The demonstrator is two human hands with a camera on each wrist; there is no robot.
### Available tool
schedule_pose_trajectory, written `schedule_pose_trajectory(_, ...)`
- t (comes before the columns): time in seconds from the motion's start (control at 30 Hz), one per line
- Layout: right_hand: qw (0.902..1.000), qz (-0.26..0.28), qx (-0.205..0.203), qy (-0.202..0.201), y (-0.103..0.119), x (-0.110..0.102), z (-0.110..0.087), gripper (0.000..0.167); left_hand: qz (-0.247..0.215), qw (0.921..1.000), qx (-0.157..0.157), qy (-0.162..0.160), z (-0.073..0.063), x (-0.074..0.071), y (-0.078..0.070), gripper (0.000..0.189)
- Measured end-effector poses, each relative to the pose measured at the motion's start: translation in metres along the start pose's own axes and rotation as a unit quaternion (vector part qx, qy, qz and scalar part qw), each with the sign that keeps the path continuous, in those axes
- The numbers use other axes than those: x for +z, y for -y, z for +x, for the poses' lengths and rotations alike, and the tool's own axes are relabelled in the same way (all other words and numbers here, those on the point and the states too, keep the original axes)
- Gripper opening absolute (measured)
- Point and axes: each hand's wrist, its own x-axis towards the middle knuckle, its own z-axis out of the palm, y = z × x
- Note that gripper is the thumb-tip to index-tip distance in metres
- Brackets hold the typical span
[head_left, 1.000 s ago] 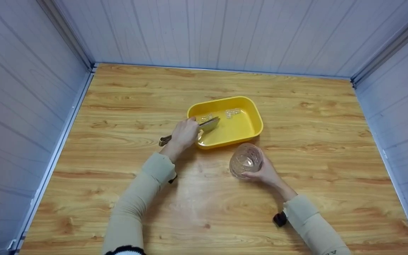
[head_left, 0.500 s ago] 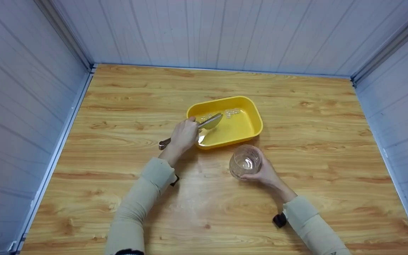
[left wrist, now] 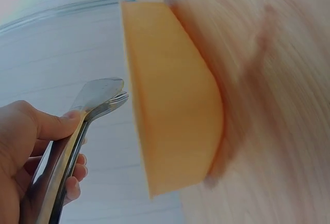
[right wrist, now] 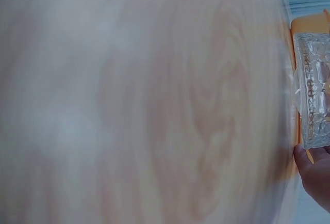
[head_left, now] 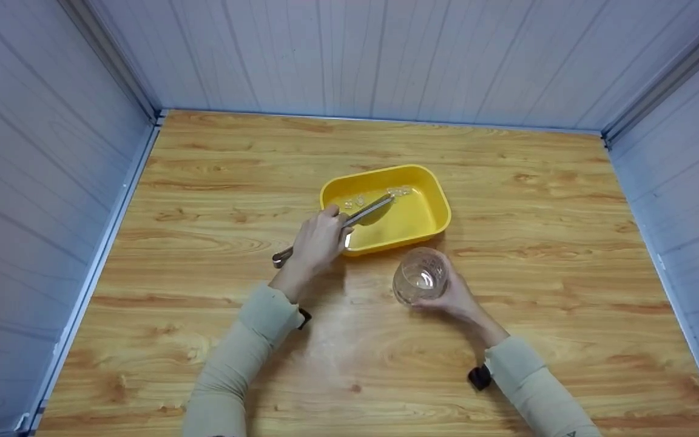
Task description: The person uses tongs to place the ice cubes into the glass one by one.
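My left hand (head_left: 319, 240) grips a pair of metal tongs (head_left: 374, 209), reaching over the near left rim of a yellow basin (head_left: 404, 227). In the left wrist view the thumb and fingers wrap the tongs (left wrist: 100, 97); one tip is flat, the other forked, and the two lie close together. Several small clear cubes (head_left: 405, 190) lie along the basin's far side, with a few more clear cubes (head_left: 354, 201) further left; the tong tips are beside the right group. My right hand (head_left: 462, 297) holds a textured clear glass (head_left: 416, 276) by its right side, just in front of the basin.
Everything is on a wood-grain table (head_left: 537, 243). Pale panel walls (head_left: 380, 60) close it in at the back and both sides. A dark device (head_left: 479, 377) sits at the right wrist, below the rolled sleeve.
The tong tips have moved right across the basin, from near the left cubes to the right group, and the tips have drawn closer together. The right hand and glass have barely moved.
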Motion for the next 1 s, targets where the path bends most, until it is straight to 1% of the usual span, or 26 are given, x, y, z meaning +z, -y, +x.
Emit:
schedule_pose_trajectory(0.17,0.9999,-0.014,-0.001,-0.006,0.000,0.000,0.001,0.098,-0.012,0.9995,0.021,-0.019,-0.005,-0.005,-0.010,0.018)
schedule_pose_trajectory(0.27,0.9999,-0.015,0.000,-0.006,0.000,0.000,0.002,0.099,-0.014,0.9987,0.036,-0.034,-0.008,-0.007,-0.015,0.017)
schedule_pose_trajectory(0.33,0.9999,-0.014,-0.001,-0.006,0.001,0.000,0.003,0.099,-0.021,0.9982,0.042,-0.038,-0.010,-0.009,-0.019,0.018)
schedule_pose_trajectory(0.43,0.9999,-0.011,0.006,-0.005,0.001,0.000,0.003,0.099,-0.037,0.9975,0.048,-0.036,-0.012,-0.010,-0.026,0.018)
schedule_pose_trajectory(0.6,0.9995,-0.010,0.028,-0.003,0.003,0.000,0.002,0.100,-0.065,0.9956,0.061,-0.031,-0.017,-0.011,-0.037,0.016)
schedule_pose_trajectory(0.73,0.9996,-0.008,0.028,0.001,0.003,0.000,0.001,0.100,-0.073,0.9937,0.076,-0.039,-0.020,-0.009,-0.045,0.014)
schedule_pose_trajectory(0.8,0.9997,-0.006,0.026,0.002,0.003,0.000,0.001,0.100,-0.074,0.9923,0.089,-0.043,-0.022,-0.007,-0.049,0.014)
schedule_pose_trajectory(0.9,0.9996,-0.007,0.028,0.001,0.003,0.001,0.000,0.099,-0.075,0.9902,0.110,-0.043,-0.025,-0.004,-0.054,0.014)
schedule_pose_trajectory(1.0,0.9994,-0.010,0.033,0.000,0.002,0.001,0.000,0.099,-0.073,0.9891,0.122,-0.037,-0.028,0.000,-0.058,0.014)
